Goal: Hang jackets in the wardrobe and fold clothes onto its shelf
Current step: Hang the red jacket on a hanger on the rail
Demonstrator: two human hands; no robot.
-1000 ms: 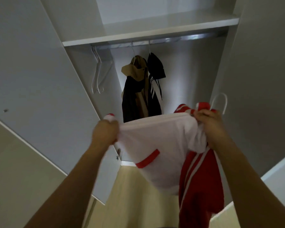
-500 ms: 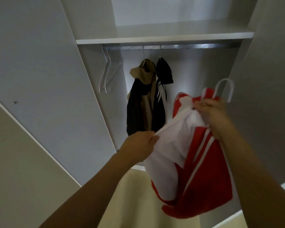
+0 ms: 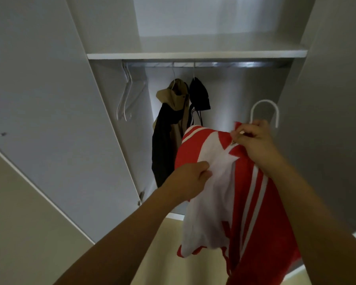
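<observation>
My right hand [image 3: 255,140] clutches the collar of the red-and-white jacket [image 3: 245,192] together with its white hanger [image 3: 265,109], whose hook pokes up at twelve o'clock of my knuckles. My left hand [image 3: 191,179], at eight o'clock of the right, pinches the white lining. The jacket could slide off the hanger if I let go unevenly. Both arms reach upward toward the rail [image 3: 224,64], where two jackets [image 3: 179,120] hang below the shelf [image 3: 193,55].

A beige wall [image 3: 19,223] stands left above a pale yellow floor [image 3: 169,254].
</observation>
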